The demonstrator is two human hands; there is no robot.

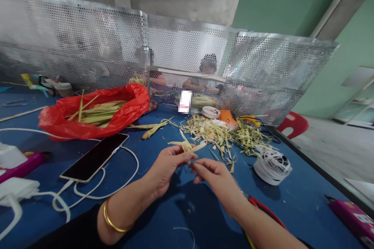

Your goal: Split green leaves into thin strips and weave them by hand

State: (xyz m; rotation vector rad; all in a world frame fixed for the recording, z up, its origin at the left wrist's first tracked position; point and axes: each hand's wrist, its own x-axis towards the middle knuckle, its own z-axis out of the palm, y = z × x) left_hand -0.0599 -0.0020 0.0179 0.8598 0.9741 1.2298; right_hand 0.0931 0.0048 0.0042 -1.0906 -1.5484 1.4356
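Observation:
Near the middle of the view, my left hand (168, 165) pinches a small piece of folded pale leaf strips (187, 147), whose loose ends stick out upward, left and right. Just to its right, my right hand (212, 175) has thumb and forefinger pressed together at the lower end of the piece. What those fingertips hold is too small to make out. Both hands are raised over the blue table (201, 218), their fingertips almost touching.
Left: red bag (137, 99) of leaf strips, phone (95, 157), white cables, purple tool. Beyond my hands: leaf scraps (201, 126), tape roll (210, 112), orange object. Right: white strip coil (273, 166), red-handled tool by my forearm, another purple tool (353, 216). Two people sit behind a perforated screen (187, 46).

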